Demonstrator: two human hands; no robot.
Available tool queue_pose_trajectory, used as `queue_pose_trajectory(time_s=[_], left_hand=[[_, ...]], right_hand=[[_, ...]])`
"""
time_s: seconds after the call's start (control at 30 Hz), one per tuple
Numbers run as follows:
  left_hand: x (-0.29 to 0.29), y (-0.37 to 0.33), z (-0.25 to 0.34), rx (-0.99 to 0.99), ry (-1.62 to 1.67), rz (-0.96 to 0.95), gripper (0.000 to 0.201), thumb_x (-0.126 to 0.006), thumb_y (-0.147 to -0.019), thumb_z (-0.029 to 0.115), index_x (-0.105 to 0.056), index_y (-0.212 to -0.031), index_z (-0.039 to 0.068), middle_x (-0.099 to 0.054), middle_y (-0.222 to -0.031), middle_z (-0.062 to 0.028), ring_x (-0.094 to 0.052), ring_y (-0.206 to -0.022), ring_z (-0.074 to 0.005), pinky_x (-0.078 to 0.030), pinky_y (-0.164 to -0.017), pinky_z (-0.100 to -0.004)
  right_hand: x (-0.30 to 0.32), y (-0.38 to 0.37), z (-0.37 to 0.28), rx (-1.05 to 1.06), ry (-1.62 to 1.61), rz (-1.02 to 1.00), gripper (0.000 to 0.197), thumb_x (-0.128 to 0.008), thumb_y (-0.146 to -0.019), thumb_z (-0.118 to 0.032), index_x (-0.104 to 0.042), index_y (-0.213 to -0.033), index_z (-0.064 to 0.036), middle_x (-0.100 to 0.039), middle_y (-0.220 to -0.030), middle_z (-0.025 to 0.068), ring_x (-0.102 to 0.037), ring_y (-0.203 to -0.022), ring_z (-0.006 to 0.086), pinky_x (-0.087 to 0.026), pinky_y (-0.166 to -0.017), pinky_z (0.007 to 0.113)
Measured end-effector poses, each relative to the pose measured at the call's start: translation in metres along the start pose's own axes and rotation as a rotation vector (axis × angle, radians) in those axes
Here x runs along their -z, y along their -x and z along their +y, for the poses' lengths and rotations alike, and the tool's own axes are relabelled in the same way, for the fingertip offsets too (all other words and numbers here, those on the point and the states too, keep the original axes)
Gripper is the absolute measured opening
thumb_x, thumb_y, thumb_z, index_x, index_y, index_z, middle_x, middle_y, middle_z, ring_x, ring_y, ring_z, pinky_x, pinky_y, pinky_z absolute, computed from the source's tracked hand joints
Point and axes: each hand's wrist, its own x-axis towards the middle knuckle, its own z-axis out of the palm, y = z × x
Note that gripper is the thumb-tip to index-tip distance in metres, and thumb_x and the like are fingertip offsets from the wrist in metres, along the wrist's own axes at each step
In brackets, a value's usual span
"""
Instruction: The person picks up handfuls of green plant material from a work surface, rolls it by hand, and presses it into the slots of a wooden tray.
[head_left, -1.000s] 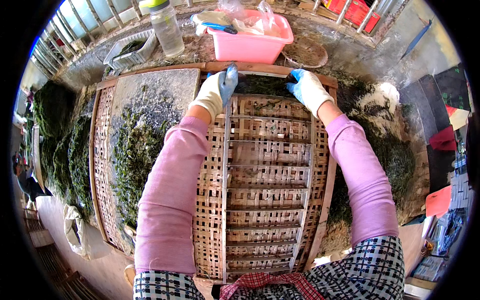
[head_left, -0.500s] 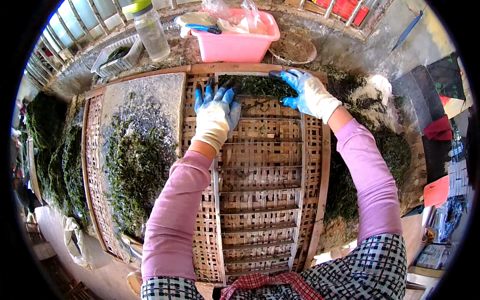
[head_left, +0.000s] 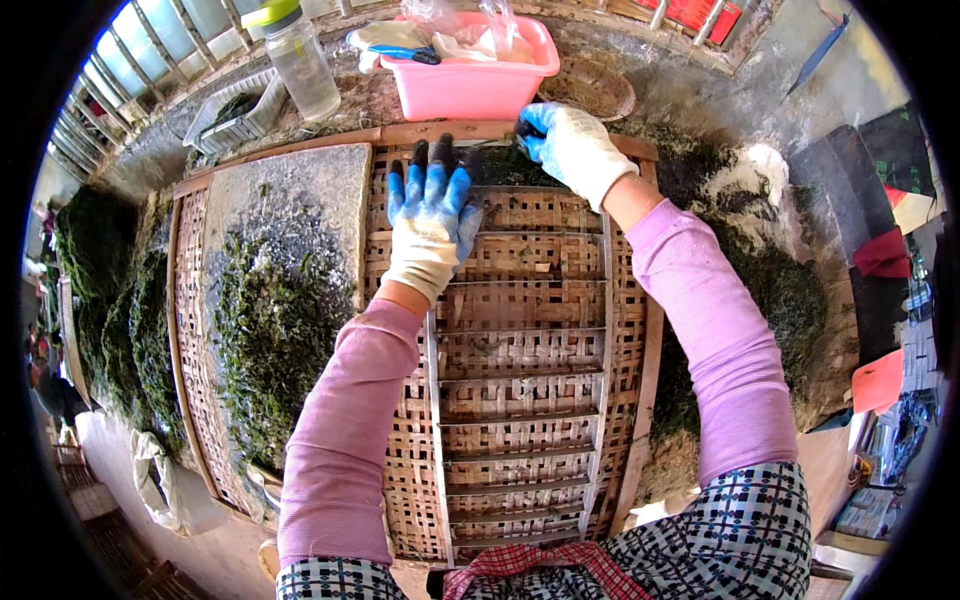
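Both my hands wear white gloves with blue palms and fingers, darkened at the tips. My left hand (head_left: 430, 215) lies with fingers spread over the upper left corner of a metal frame with crossbars (head_left: 437, 400). This ladder-like frame rests on a woven bamboo tray (head_left: 405, 470). My right hand (head_left: 575, 150) is at the frame's far end, fingers curled down and closed, above dark green seaweed-like strands (head_left: 500, 170) in the farthest slot. What its fingertips hold, if anything, is hidden. The nearer slots show bare weave.
Left of the frame, a pale board (head_left: 320, 180) carries a green heap (head_left: 270, 330) sprinkled with white grains. More greens (head_left: 770, 310) lie to the right. Beyond the tray stand a pink basin (head_left: 460, 90), a clear bottle (head_left: 303, 75) and a grey plastic tray (head_left: 235, 110).
My right hand has moved left and away from me, from the slot's right end toward the far edge; its fingers have curled in. My left hand stays nearly in place.
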Motion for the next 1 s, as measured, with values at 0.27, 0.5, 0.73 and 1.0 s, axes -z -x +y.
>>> queue_pose_trajectory(time_s=[0.27,0.5,0.73,1.0], left_hand=[[-0.008,0.005,-0.003,0.08,-0.023,-0.183,0.043,-0.06,-0.087,0.034,-0.06,-0.128,0.019,-0.055,-0.138,-0.008,-0.045,-0.133,-0.0345,-0.023,-0.116,-0.0576],[-0.013,0.004,-0.002,0.101,-0.076,-0.204,0.046,-0.06,-0.086,0.034,-0.059,-0.129,0.019,-0.056,-0.137,-0.0081,-0.047,-0.131,-0.0344,-0.025,-0.115,-0.056],[-0.011,0.006,-0.006,0.063,-0.042,-0.137,0.045,-0.061,-0.085,0.032,-0.06,-0.128,0.017,-0.056,-0.137,-0.0068,-0.046,-0.132,-0.0348,-0.026,-0.115,-0.0568],[-0.004,0.007,-0.007,0.084,0.021,-0.049,0.058,-0.066,-0.082,0.031,-0.052,-0.133,0.008,-0.055,-0.136,-0.0151,-0.048,-0.128,-0.0398,-0.026,-0.114,-0.0568]], right_hand=[[0.034,0.005,0.0,-0.199,0.199,-0.073,0.021,-0.064,-0.088,-0.002,-0.067,-0.109,-0.0021,-0.07,-0.091,0.0118,-0.066,-0.076,0.0199,-0.053,-0.069,0.034],[-0.048,0.04,0.024,0.421,0.015,0.182,0.022,-0.064,-0.093,-0.02,-0.067,-0.111,-0.0087,-0.068,-0.11,0.0095,-0.064,-0.104,0.0227,-0.055,-0.087,0.033],[-0.024,0.05,0.022,0.086,-0.161,0.101,0.018,-0.063,-0.092,-0.02,-0.064,-0.102,-0.006,-0.068,-0.097,0.0162,-0.065,-0.086,0.038,-0.054,-0.077,0.044],[-0.004,0.038,0.002,-0.027,-0.025,0.137,0.022,-0.062,-0.09,-0.021,-0.065,-0.107,-0.0079,-0.068,-0.097,0.0169,-0.066,-0.088,0.0364,-0.053,-0.083,0.045]])
